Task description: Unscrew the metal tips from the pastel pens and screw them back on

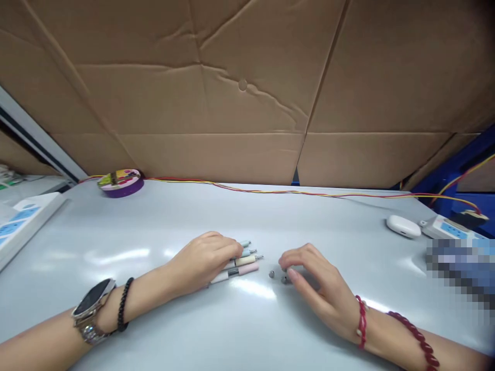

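Note:
Several pastel pens (243,261) lie side by side on the grey table (247,319), tips pointing right. My left hand (203,259) rests on top of them with its fingers curled over the barrels. My right hand (309,281) lies palm down just to the right, fingers bent, fingertips touching one of two small grey pen tip pieces (285,279). The other small piece (271,274) sits loose between the hands. A watch and a black bead bracelet are on my left wrist, red bead bracelets on my right.
A purple round tin (120,184) stands at the back left. A red and yellow wire (294,192) runs along the cardboard wall (247,93). A white earbud case (403,225) and a power strip (450,229) sit at the right, another power strip (19,219) at the left edge.

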`<state>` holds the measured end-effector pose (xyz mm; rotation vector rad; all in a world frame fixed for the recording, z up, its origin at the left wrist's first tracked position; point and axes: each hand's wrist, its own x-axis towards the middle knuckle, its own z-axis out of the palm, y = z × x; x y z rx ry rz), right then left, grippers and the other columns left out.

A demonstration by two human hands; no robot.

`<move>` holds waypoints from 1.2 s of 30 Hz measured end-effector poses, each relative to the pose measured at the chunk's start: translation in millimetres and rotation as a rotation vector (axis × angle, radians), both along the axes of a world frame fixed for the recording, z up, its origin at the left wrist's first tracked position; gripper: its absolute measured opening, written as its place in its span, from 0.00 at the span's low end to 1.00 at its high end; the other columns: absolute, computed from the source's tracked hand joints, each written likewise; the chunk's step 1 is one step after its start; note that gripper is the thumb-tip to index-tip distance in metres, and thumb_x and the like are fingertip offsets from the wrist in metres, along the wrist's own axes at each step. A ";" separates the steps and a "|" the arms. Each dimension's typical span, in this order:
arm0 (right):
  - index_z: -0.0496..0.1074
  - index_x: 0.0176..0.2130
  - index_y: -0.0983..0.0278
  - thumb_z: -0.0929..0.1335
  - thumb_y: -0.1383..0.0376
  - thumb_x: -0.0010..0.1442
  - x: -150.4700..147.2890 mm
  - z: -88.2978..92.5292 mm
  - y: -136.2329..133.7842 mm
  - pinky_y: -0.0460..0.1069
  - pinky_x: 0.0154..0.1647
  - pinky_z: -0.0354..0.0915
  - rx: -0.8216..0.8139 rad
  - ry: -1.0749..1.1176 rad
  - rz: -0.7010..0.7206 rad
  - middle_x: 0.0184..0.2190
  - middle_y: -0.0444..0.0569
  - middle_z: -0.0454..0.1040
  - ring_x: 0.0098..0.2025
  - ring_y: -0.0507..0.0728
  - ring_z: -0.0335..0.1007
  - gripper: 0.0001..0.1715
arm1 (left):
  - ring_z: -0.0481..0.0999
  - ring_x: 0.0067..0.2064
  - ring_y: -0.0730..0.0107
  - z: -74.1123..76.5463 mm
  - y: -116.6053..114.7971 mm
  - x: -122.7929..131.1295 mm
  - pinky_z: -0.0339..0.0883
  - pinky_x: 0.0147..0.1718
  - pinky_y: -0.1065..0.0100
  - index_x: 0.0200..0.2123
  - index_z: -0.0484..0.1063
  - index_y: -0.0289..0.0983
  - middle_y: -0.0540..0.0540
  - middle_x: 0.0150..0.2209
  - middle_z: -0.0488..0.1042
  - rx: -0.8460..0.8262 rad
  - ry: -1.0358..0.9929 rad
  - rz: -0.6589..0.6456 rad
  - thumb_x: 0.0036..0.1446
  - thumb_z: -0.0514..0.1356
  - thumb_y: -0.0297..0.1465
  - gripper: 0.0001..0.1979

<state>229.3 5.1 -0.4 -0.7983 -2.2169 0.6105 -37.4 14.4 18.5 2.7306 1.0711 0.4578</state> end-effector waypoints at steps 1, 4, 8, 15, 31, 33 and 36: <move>0.64 0.44 0.60 0.59 0.70 0.63 0.7 -1.1 1.9 0.53 0.44 0.64 0.001 -0.034 -0.041 0.42 0.49 0.69 0.44 0.57 0.63 0.11 | 0.74 0.41 0.66 -0.7 0.3 -0.6 0.63 0.44 0.65 0.37 0.66 0.38 0.47 0.36 0.75 0.021 0.010 -0.015 0.64 0.43 0.21 0.14; 0.60 0.52 0.61 0.64 0.65 0.60 1.3 -3.4 7.7 0.58 0.52 0.61 -0.019 -0.169 -0.131 0.53 0.54 0.61 0.54 0.61 0.57 0.19 | 0.73 0.46 0.63 -1.8 0.1 -3.0 0.60 0.49 0.60 0.39 0.66 0.37 0.45 0.38 0.76 0.080 0.031 -0.042 0.63 0.43 0.19 0.15; 0.58 0.56 0.64 0.69 0.60 0.54 -2.6 -1.9 9.8 0.62 0.52 0.61 -0.082 -0.345 -0.151 0.55 0.57 0.59 0.54 0.65 0.57 0.32 | 0.70 0.49 0.60 -1.9 -7.7 -2.2 0.61 0.48 0.58 0.40 0.67 0.37 0.43 0.43 0.74 0.170 0.017 -0.033 0.62 0.45 0.20 0.13; 0.62 0.53 0.63 0.67 0.66 0.58 -2.4 -0.7 7.2 0.56 0.50 0.65 -0.126 -0.327 0.004 0.49 0.53 0.66 0.49 0.59 0.62 0.24 | 0.66 0.54 0.52 -8.1 -28.8 7.0 0.64 0.49 0.52 0.52 0.65 0.40 0.40 0.52 0.67 0.202 0.053 0.048 0.63 0.50 0.27 0.15; 0.64 0.50 0.63 0.64 0.70 0.60 -1.5 -0.1 5.8 0.52 0.44 0.68 -0.051 -0.193 0.121 0.45 0.53 0.69 0.45 0.57 0.65 0.17 | 0.59 0.59 0.50 -8.6 -27.7 7.1 0.62 0.54 0.52 0.34 0.67 0.37 0.39 0.55 0.63 0.064 0.032 0.008 0.63 0.54 0.31 0.06; 0.63 0.50 0.62 0.63 0.70 0.60 -0.9 -1.0 5.9 0.52 0.43 0.68 -0.019 -0.159 0.076 0.45 0.53 0.68 0.45 0.57 0.65 0.17 | 0.60 0.59 0.50 -8.5 -28.6 8.1 0.62 0.54 0.52 0.35 0.67 0.37 0.39 0.55 0.63 0.068 0.007 0.031 0.63 0.53 0.30 0.05; 0.63 0.49 0.62 0.63 0.69 0.59 -1.2 -1.2 6.4 0.55 0.46 0.67 0.020 -0.154 -0.014 0.47 0.53 0.67 0.47 0.59 0.64 0.17 | 0.60 0.59 0.53 -9.7 -29.8 9.3 0.61 0.55 0.53 0.42 0.67 0.37 0.39 0.55 0.63 0.102 -0.029 0.023 0.62 0.51 0.25 0.08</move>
